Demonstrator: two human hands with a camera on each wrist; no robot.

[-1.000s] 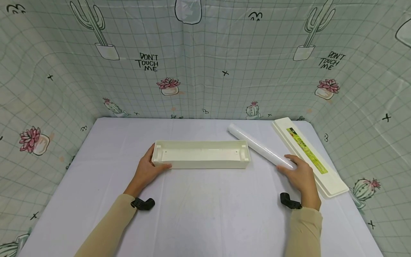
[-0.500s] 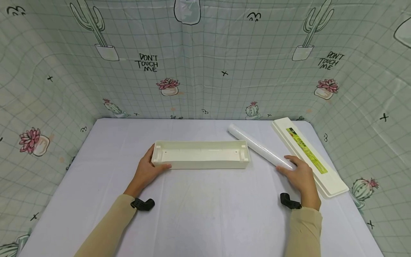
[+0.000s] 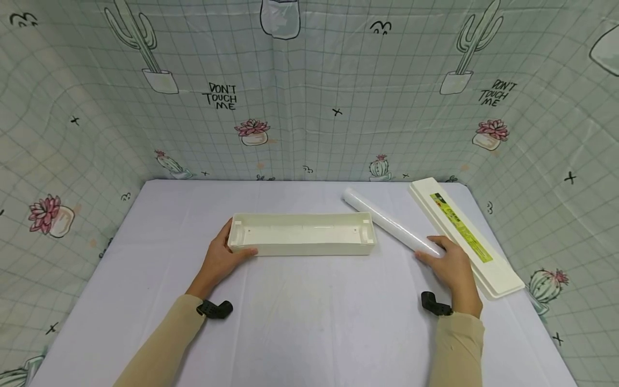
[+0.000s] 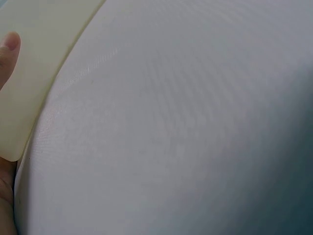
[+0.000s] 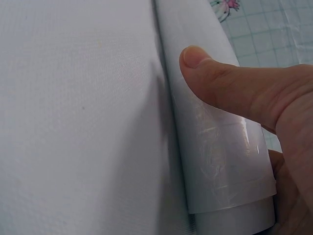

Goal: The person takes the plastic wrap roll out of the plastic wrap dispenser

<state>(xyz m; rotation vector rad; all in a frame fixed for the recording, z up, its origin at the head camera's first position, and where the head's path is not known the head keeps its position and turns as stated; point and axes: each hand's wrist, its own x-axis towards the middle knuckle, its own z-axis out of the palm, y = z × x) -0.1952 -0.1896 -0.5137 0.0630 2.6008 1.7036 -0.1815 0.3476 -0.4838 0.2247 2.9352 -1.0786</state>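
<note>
A long cream plastic box (image 3: 300,249), open at the top with nothing inside, sits mid-table. My left hand (image 3: 220,262) grips its left end, thumb along the front wall and the other fingers round behind. In the left wrist view the thumb (image 4: 9,54) lies on the box wall (image 4: 39,58). To the right, a roll of clear plastic film (image 3: 387,221) lies slantwise on the table. My right hand (image 3: 452,266) holds its near end. The right wrist view has the thumb (image 5: 215,78) across the roll (image 5: 215,147), with the other fingers mostly hidden.
A long cream lid (image 3: 498,278) with a yellow-green label lies slantwise at the right, beside my right hand. White cloth covers the table (image 3: 300,322). A patterned curtain (image 3: 309,86) hangs round the back and both sides.
</note>
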